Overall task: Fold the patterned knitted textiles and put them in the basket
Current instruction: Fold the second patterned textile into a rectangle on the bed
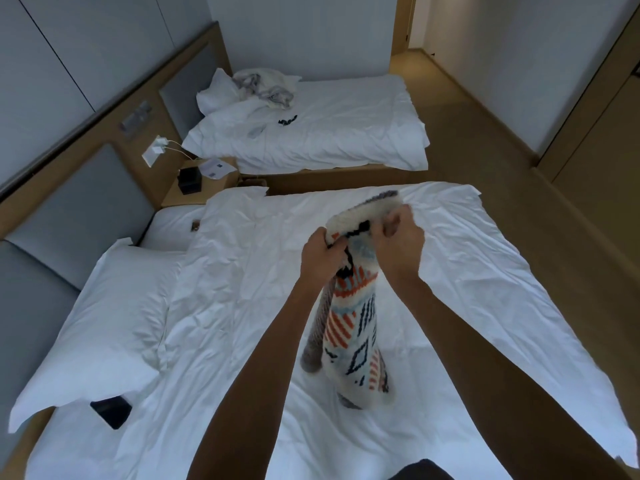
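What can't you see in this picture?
All in the head view:
- The basket: nowhere in frame.
- Patterned knitted textile: its top edge is covered by the left hand and right hand.
- Dark flat object: partly under the pillow, unidentifiable.

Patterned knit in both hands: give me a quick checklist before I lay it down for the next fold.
1. Left hand grips the top edge of the patterned knit: ok.
2. Right hand grips the same edge: ok.
3. Knit hangs free and straight: not ok, its lower end bunches on the near bed.
4. Bare sheet to lay it on: ok, white duvet is open on both sides.
5. Black phone by the pillow is out of the way: ok.
6. Basket located: cannot tell, none in view.
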Demonstrator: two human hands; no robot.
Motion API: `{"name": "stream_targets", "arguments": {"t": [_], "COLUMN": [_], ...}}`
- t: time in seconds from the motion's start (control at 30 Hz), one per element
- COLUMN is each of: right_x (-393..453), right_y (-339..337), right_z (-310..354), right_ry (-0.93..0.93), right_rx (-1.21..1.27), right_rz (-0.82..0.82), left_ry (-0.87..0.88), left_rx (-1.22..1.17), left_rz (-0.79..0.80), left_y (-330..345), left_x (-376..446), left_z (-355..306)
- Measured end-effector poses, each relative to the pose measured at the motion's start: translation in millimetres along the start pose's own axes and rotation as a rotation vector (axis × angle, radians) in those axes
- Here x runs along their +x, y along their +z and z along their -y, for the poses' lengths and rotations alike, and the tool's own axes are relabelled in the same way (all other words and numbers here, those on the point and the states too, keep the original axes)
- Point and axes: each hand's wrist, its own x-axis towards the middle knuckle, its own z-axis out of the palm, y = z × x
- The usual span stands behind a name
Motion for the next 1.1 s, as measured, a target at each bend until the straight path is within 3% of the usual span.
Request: {"name": "stream_targets", "arguments": {"t": [0.13, 0.2, 0.37, 0.53, 0.6, 0.73, 0.9, 0.97, 1.1], "right_x": [-24, -28, -25, -16, -13, -5, -5, -8, -4], "right_y": [12, 23, 35, 34, 33, 32, 28, 28, 30], "right_z": [-3, -10, -6, -8, -4, -6, -17, -16, -16], "right_ry": [0.004, -0.023, 0.024, 0.224, 0.206, 0.284, 0.483, 0.529, 0.641], "right_rx": [0.118, 0.119, 0.188, 0.292, 0.233, 0.24, 0.501, 0.533, 0.62], "right_rz": [0.512, 0.595, 0.457, 0.25, 0.206, 0.203, 0.239, 0.23, 0.214], "left_ry": [-0.122, -0.082, 0.017, 0.036, -0.006, -0.081, 0.003, 0.037, 0.166], "left_rx": [-0.367, -0.47, -0.585, 0.071, 0.125, 0.214, 0.701, 0.695, 0.317], "left_rz": [-0.156, -0.129, 0.067, 0.19, 0.202, -0.037, -0.263, -0.286, -0.11], "left_y": [-10, -16, -27, -26, -20, -18, -31, -31, -21], "left_x": [8, 8, -6, -15, -19, -17, -23, -21, -14], "left_z": [-5, -7, -6, 27, 43, 74, 79, 72, 66]}}
